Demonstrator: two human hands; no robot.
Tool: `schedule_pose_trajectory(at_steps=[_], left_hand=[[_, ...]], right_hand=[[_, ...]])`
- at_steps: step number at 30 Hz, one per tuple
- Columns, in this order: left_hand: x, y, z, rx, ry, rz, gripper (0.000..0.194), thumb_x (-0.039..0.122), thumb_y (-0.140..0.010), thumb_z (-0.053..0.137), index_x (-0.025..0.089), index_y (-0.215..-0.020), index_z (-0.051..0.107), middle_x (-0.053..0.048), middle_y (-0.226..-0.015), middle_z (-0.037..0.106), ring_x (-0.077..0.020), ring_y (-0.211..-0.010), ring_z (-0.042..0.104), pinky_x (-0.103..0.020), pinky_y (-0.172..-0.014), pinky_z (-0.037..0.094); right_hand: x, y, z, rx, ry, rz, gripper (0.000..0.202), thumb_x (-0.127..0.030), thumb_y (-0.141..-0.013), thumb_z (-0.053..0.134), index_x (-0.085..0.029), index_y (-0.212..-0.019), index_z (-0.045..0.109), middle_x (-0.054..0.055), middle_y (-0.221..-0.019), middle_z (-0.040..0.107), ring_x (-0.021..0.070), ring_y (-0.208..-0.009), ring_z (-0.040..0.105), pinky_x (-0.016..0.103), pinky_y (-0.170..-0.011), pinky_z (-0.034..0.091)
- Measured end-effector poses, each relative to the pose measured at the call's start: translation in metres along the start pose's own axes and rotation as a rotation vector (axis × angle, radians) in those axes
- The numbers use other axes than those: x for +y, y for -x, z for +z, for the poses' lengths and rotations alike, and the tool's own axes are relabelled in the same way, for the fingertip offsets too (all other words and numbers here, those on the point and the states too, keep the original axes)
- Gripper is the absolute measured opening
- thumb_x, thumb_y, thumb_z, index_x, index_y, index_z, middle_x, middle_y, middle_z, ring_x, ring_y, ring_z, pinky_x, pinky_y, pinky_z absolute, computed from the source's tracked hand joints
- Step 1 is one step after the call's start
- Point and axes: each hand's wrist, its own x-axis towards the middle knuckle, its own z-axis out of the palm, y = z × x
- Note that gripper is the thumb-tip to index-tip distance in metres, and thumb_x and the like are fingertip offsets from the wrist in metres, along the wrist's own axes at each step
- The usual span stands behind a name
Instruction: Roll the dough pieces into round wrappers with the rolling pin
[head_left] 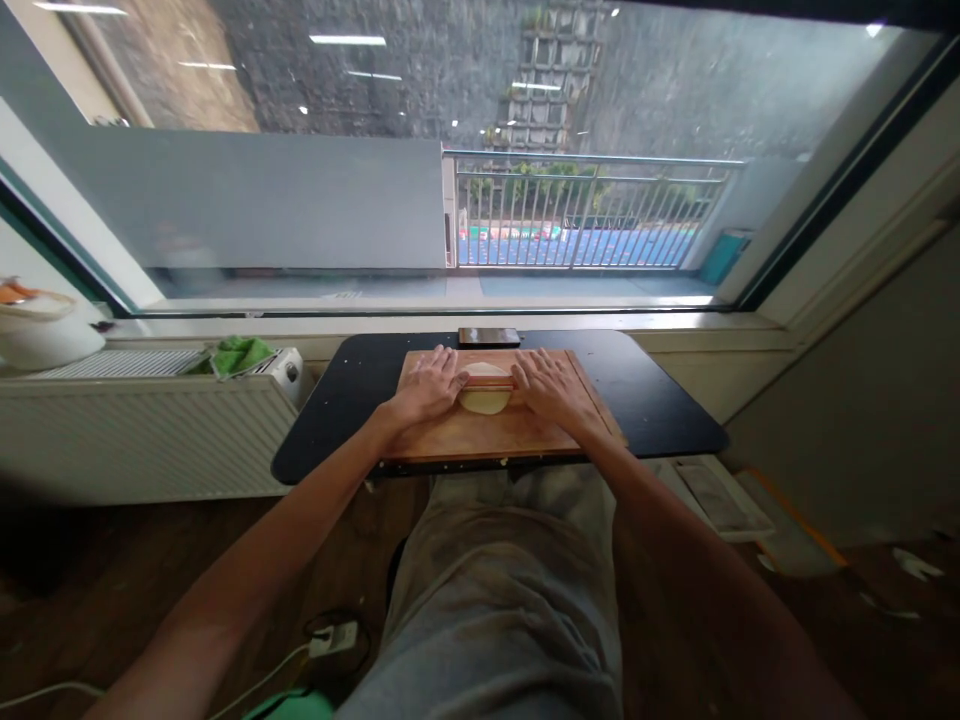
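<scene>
A wooden rolling pin (489, 382) lies across a pale, rounded sheet of dough (484, 402) on a wooden board (465, 438). My left hand (431, 384) rests over the pin's left end, fingers stretched forward and thumb against the pin. Over its right end lies my right hand (551, 385), also flat with the fingers extended. Both hands hide the ends of the pin. Dough shows on the near and far sides of the pin, between my hands.
Under the board is a black table (667, 420), with a dark phone-like rectangle (488, 337) at its far edge. A radiator (150, 430) stands left, a green cloth (238, 355) on top. A large window faces me. A power strip (334, 638) with cables lies on the floor.
</scene>
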Motion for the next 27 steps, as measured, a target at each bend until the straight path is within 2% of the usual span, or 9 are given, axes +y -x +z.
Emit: schedule_pose_trajectory(at_steps=[6,8,11,15,20,22,24,27], left_hand=[[-0.005,-0.022,0.005,0.059,0.014,-0.027,0.072,0.049,-0.115,0.019,0.007,-0.167,0.047,-0.018,-0.176,0.043,-0.0335,-0.17,0.03,-0.059,-0.136,0.028],[-0.007,-0.03,0.005,0.06,0.008,-0.03,0.068,0.045,-0.114,0.022,0.009,-0.166,0.049,-0.018,-0.176,0.045,-0.0338,-0.169,0.032,-0.061,-0.135,0.029],[-0.01,-0.045,0.004,0.028,-0.002,-0.114,0.066,0.035,-0.11,0.03,0.009,-0.167,0.048,-0.02,-0.174,0.047,-0.0365,-0.167,0.036,-0.064,-0.131,0.035],[-0.016,-0.058,0.006,0.09,0.019,-0.166,0.067,0.026,-0.104,0.039,0.009,-0.167,0.047,-0.02,-0.167,0.056,-0.0367,-0.161,0.044,-0.057,-0.127,0.042],[-0.019,-0.053,0.014,0.212,0.11,-0.136,0.055,0.018,-0.098,0.046,0.013,-0.151,0.063,-0.016,-0.146,0.072,-0.0317,-0.138,0.063,-0.047,-0.112,0.052],[-0.019,-0.049,0.015,0.278,0.147,-0.121,0.046,0.017,-0.097,0.049,0.015,-0.139,0.069,-0.014,-0.131,0.077,-0.0302,-0.122,0.068,-0.046,-0.104,0.054],[-0.019,-0.046,0.017,0.325,0.172,-0.097,0.035,0.016,-0.096,0.052,0.018,-0.122,0.074,-0.011,-0.113,0.079,-0.0292,-0.109,0.069,-0.045,-0.097,0.055],[-0.021,-0.042,0.021,0.347,0.22,-0.063,0.025,0.017,-0.097,0.052,0.02,-0.104,0.076,-0.007,-0.091,0.075,-0.026,-0.088,0.068,-0.042,-0.085,0.054]], right_hand=[[0.016,-0.026,0.018,0.089,0.054,-0.039,0.059,-0.028,-0.115,0.033,-0.02,-0.172,0.045,0.014,-0.171,0.052,0.0384,-0.165,0.036,0.063,-0.13,0.035],[0.022,-0.037,0.026,0.119,0.038,-0.037,0.059,-0.031,-0.116,0.033,-0.021,-0.173,0.042,0.013,-0.17,0.055,0.0364,-0.165,0.037,0.06,-0.13,0.035],[0.029,-0.051,0.032,0.127,-0.01,-0.073,0.058,-0.033,-0.117,0.032,-0.022,-0.172,0.044,0.012,-0.17,0.055,0.033,-0.164,0.037,0.057,-0.132,0.033],[0.034,-0.059,0.031,0.127,-0.054,-0.082,0.054,-0.034,-0.117,0.034,-0.021,-0.166,0.052,0.015,-0.167,0.057,0.0321,-0.158,0.044,0.053,-0.127,0.036],[0.038,-0.063,0.021,0.093,-0.13,-0.155,0.049,-0.033,-0.116,0.038,-0.021,-0.16,0.056,0.016,-0.146,0.07,0.0309,-0.135,0.058,0.044,-0.109,0.046],[0.041,-0.062,0.018,0.084,-0.2,-0.138,0.041,-0.032,-0.115,0.04,-0.022,-0.145,0.066,0.014,-0.13,0.076,0.0288,-0.119,0.064,0.04,-0.099,0.048],[0.048,-0.06,0.018,0.076,-0.311,-0.089,0.03,-0.032,-0.114,0.044,-0.023,-0.115,0.073,0.011,-0.111,0.078,0.0261,-0.104,0.067,0.037,-0.091,0.048],[0.059,-0.057,0.017,0.023,-0.511,-0.036,0.034,-0.032,-0.112,0.047,-0.025,-0.085,0.066,0.005,-0.09,0.076,0.0216,-0.086,0.068,0.032,-0.081,0.047]])
